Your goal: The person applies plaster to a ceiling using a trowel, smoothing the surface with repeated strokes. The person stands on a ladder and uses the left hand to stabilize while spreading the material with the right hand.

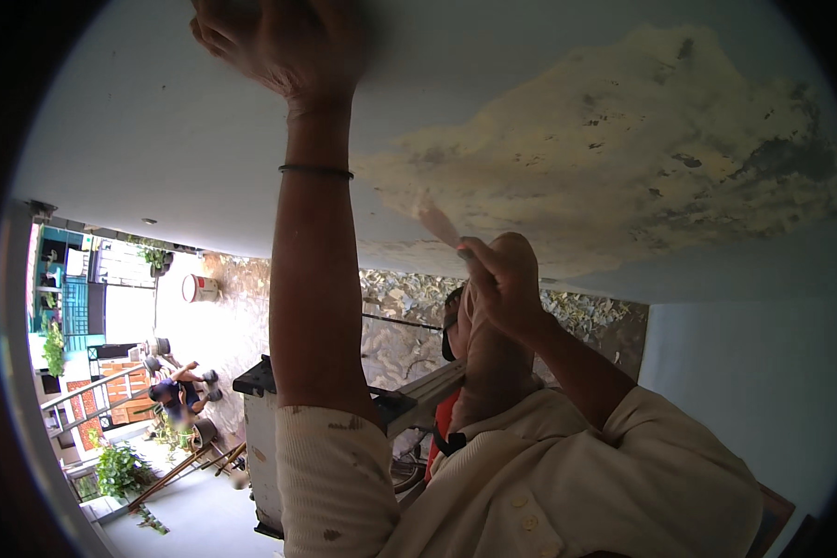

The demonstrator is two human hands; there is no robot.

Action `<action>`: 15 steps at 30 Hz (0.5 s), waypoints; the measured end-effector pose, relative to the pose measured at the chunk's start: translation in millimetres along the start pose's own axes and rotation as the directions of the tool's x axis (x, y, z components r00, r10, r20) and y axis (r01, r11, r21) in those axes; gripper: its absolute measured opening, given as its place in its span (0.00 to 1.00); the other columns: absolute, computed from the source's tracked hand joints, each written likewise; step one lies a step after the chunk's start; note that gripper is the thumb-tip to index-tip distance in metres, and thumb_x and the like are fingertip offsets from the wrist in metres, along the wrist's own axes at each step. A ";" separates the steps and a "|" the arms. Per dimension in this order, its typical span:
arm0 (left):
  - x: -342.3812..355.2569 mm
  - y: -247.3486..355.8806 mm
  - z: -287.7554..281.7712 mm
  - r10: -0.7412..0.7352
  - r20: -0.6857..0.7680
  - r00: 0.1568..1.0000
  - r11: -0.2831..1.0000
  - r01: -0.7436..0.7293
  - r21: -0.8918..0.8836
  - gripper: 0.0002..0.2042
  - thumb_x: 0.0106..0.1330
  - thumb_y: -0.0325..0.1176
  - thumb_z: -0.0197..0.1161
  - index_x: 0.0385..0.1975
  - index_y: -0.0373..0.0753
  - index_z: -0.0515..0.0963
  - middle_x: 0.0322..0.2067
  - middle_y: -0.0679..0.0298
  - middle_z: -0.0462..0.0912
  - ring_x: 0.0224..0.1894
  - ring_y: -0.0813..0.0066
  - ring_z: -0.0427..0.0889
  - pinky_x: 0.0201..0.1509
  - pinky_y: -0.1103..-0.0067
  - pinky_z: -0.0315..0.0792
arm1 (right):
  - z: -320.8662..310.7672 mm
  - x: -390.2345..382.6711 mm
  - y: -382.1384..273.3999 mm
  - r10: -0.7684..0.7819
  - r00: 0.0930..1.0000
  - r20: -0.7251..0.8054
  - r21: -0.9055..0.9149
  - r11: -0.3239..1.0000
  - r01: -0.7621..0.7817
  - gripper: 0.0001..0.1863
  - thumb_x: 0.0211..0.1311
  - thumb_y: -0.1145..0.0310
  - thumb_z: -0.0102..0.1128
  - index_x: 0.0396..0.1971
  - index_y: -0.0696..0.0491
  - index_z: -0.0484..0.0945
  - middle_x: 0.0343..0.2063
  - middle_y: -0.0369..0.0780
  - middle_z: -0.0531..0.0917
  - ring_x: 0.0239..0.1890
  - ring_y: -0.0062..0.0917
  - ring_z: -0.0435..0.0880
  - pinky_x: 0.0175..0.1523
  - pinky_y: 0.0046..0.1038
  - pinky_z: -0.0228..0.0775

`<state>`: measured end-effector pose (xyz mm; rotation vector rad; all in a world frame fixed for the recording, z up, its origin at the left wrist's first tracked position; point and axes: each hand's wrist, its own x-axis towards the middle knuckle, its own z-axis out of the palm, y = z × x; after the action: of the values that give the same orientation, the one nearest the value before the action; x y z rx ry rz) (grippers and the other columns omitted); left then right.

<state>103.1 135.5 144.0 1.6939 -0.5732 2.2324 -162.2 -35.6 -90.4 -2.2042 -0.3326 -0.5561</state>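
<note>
The scraper (440, 226), a thin pale blade blurred with motion, lies against the ceiling (158, 139) at the lower left edge of a big bare patch (623, 139), held by the right hand (502, 279). That hand is closed around the handle, fingers curled tight, with only the blade showing beyond the knuckles. The left hand (284, 42) is pressed up against the painted ceiling well to the left of the patch, fingers bent; whether it grips anything I cannot tell, and it looks merely braced there. A thin dark band (316, 171) circles that wrist. The patch is rough, chalky and yellowish, with dark specks and a greyer stain toward its right end, and its outline is ragged where the smooth pale-blue paint gives out. Both sleeves (344, 474) are cream cloth, spotted with brown. The risk, as I judge it, is the blade digging into soft plaster if tilted too steeply, gouging it, or skidding off the paint edge so the arm lurches; loosened flakes would drop straight toward the face. Beyond the arms runs a stone-faced wall (400, 325), and far off at left a courtyard holds plants (121, 470) and another person (179, 391).
</note>
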 end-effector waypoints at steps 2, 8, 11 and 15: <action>-1.7 2.7 -0.1 -0.015 -0.013 1.000 1.000 0.014 -0.005 0.27 0.81 0.49 0.46 0.71 0.42 0.75 0.73 0.48 0.69 0.76 0.53 0.63 0.78 0.53 0.56 | -12.1 -7.9 5.5 0.089 0.993 -0.074 0.088 0.993 -0.083 0.15 0.77 0.71 0.59 0.58 0.57 0.82 0.33 0.43 0.86 0.30 0.29 0.85 0.39 0.28 0.76; -0.3 -0.2 -1.8 0.000 0.038 0.999 1.000 0.000 0.013 0.26 0.81 0.47 0.45 0.72 0.42 0.74 0.74 0.49 0.66 0.77 0.55 0.61 0.79 0.54 0.56 | -41.0 9.5 -2.3 0.240 0.959 -0.149 0.212 0.955 -0.206 0.18 0.78 0.69 0.57 0.63 0.55 0.78 0.42 0.49 0.89 0.42 0.37 0.91 0.47 0.33 0.81; -2.4 5.8 -1.8 -0.041 0.040 0.998 0.999 0.041 0.004 0.26 0.81 0.47 0.45 0.72 0.42 0.74 0.74 0.49 0.66 0.78 0.55 0.60 0.79 0.54 0.56 | -23.8 39.2 -10.6 0.280 0.959 0.045 0.032 0.959 -0.282 0.17 0.78 0.67 0.59 0.61 0.52 0.80 0.36 0.45 0.88 0.35 0.33 0.89 0.43 0.32 0.78; -0.3 8.5 -3.4 -0.053 0.025 0.998 0.998 0.054 -0.028 0.26 0.81 0.48 0.46 0.72 0.42 0.74 0.74 0.51 0.68 0.78 0.55 0.60 0.79 0.54 0.55 | -15.1 58.8 -42.2 0.388 0.902 0.191 -0.082 0.922 -0.379 0.18 0.77 0.63 0.59 0.62 0.49 0.80 0.38 0.47 0.88 0.38 0.39 0.89 0.44 0.34 0.79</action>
<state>96.5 129.6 141.7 1.7041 -0.5561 2.1596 -132.8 -17.8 -24.9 -2.2928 0.0155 -0.1207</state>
